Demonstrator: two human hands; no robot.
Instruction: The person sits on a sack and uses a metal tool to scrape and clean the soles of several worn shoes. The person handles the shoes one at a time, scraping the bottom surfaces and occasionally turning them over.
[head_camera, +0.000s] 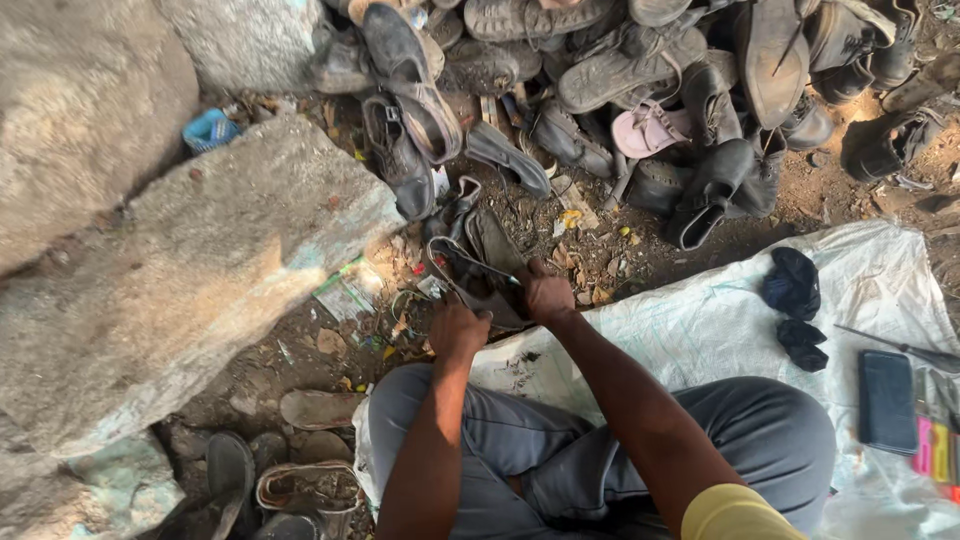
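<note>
I sit cross-legged on a white sack sheet on the ground. Both hands hold a worn dark sandal in front of my knees. My left hand grips its near edge. My right hand holds its right side, and a thin tool or strap sticks out leftward from the fingers; I cannot tell which. The sandal's sole tilts up toward the shoe pile.
A big heap of old shoes and sandals fills the top. Large grey rocks stand at the left. A dark phone, black cloth pieces and coloured tools lie on the sheet at right. Loose soles lie at lower left.
</note>
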